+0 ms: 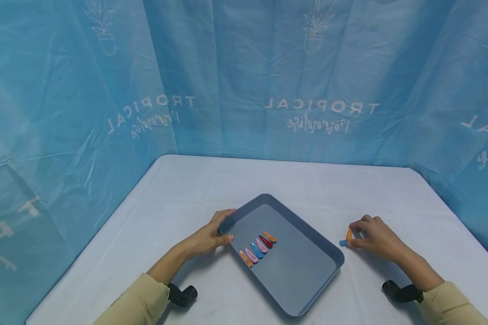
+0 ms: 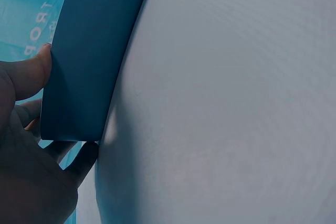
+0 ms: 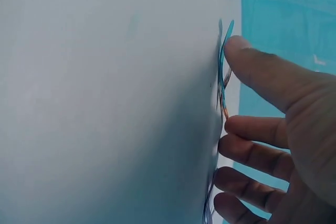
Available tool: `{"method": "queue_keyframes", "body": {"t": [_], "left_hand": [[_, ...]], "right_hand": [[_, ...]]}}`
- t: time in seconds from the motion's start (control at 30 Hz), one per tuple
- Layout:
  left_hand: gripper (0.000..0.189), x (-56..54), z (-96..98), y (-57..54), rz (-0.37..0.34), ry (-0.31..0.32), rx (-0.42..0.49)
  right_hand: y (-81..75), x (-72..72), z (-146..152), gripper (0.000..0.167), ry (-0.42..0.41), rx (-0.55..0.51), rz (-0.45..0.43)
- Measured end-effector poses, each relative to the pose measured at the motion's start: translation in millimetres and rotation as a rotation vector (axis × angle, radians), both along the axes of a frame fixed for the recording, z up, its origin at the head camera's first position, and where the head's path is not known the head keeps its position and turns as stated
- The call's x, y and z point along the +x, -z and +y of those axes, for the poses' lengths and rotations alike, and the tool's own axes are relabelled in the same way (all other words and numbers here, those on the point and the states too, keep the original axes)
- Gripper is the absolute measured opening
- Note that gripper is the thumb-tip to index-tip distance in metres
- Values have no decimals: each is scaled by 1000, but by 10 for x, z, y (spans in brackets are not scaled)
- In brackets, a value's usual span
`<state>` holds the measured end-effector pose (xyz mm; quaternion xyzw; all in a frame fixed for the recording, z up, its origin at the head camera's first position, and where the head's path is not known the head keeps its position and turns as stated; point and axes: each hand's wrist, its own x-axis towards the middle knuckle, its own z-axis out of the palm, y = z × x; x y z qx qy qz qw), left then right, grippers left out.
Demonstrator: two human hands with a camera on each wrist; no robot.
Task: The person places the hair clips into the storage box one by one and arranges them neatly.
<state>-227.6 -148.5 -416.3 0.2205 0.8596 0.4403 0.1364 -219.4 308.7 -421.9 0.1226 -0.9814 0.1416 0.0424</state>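
A grey-blue tray (image 1: 305, 271) lies turned on the white table, with several snap hair clips (image 1: 256, 249) in a slanting row inside it: orange, pink, blue and dark red. My left hand (image 1: 211, 234) grips the tray's left corner, its thumb over the rim and the fingers round the outer side. Right of the tray, my right hand (image 1: 372, 237) is at an orange hair clip (image 1: 349, 234) and a blue hair clip (image 1: 343, 243). Its thumb touches the blue clip in the right wrist view, while the index fingertip meets the orange end. Thumb and index stand apart.
More thin clips (image 3: 208, 208) show under the lower fingertips in the right wrist view. The white tablecloth (image 1: 236, 176) reaches back to a blue printed curtain (image 1: 244, 67) behind and at both sides. A black wrist mount (image 1: 183, 295) sits on each forearm.
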Motion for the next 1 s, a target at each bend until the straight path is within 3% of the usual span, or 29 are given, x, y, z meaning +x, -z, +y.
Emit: {"method": "queue_keyframes", "body": {"t": [0.53,1.0], "left_hand": [[69,-2,-2,1,2,13,3],[69,6,3,-12,5,16,5]], "right_hand": [[-1,-10,-29,45,6,-33,10],[-479,-98,-406,48,-182,-121,62]]}}
